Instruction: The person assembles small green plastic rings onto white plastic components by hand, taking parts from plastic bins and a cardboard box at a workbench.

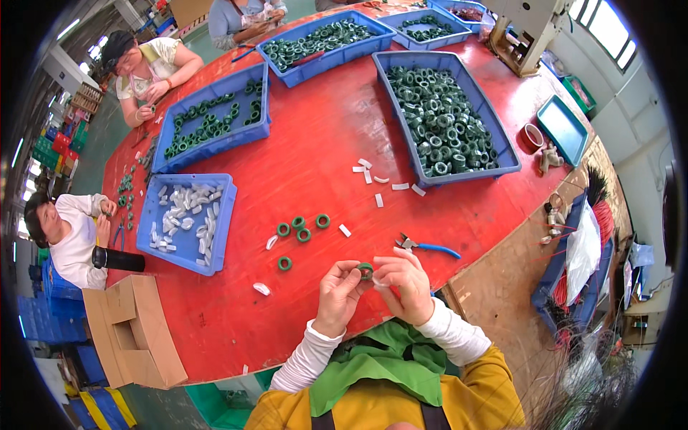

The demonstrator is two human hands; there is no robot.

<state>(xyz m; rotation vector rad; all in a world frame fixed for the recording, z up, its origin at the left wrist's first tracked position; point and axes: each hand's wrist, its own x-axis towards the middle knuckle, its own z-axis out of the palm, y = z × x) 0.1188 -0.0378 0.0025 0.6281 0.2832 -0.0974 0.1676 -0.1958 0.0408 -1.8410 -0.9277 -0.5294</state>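
My left hand (338, 295) pinches a dark green ring (365, 269) between thumb and fingers, just above the table's near edge. My right hand (407, 288) is closed up against the ring's right side. Something pale shows at its fingertips, too small to name. Several loose green rings (304, 235) lie on the red table (301, 172) beyond my left hand. Curved white pieces (261, 289) rest around them. Side cutters with blue handles (434, 249) lie beyond my right hand.
A blue tray of green rings (444, 115) stands ahead right, more trays behind. At left are a blue tray of white pieces (188, 222), a black bottle (118, 259) and a cardboard box (136, 333). Co-workers sit along the left side. A metal machine (527, 36) stands far right.
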